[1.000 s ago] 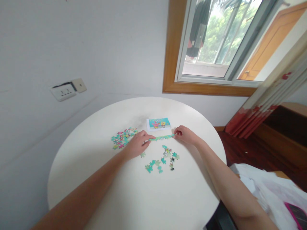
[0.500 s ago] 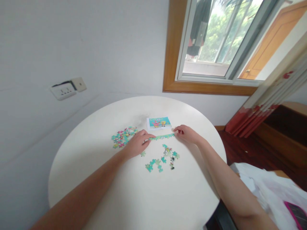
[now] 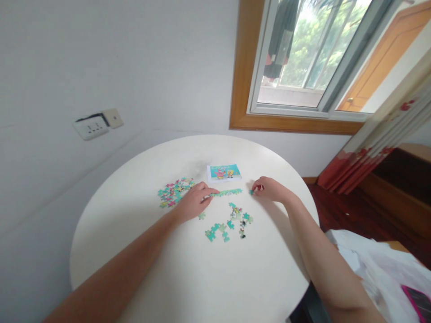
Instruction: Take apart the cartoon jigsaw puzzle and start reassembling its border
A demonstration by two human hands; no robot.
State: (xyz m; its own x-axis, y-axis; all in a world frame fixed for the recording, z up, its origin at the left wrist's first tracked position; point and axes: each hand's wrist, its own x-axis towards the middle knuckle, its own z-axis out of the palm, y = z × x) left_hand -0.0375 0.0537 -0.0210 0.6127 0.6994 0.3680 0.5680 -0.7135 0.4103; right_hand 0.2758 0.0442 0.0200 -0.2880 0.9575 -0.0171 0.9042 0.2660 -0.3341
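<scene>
A joined strip of green and teal puzzle pieces [image 3: 230, 192] lies on the white round table. My left hand [image 3: 195, 199] holds the strip's left end down, with the forefinger along its top edge and the thumb below. Just right of the strip, my right hand [image 3: 267, 188] pinches a small teal puzzle piece [image 3: 251, 192], apart from the strip. Loose and partly joined pieces [image 3: 215, 231] lie nearer to me, with a small cluster [image 3: 235, 211] below the strip. A heap of mixed pieces [image 3: 173, 193] sits left of my left hand, partly hidden by it.
A picture card or box [image 3: 224, 172] with cartoon figures lies behind the strip. The table [image 3: 202, 282] stands against a wall with a socket [image 3: 90, 126] and a window. At right are a curtain [image 3: 353, 157] and white plastic [image 3: 370, 264].
My right hand has drawn slightly right, away from the strip, and a teal piece now shows in its fingers. A gap has opened at the strip's right end. My left hand stays put.
</scene>
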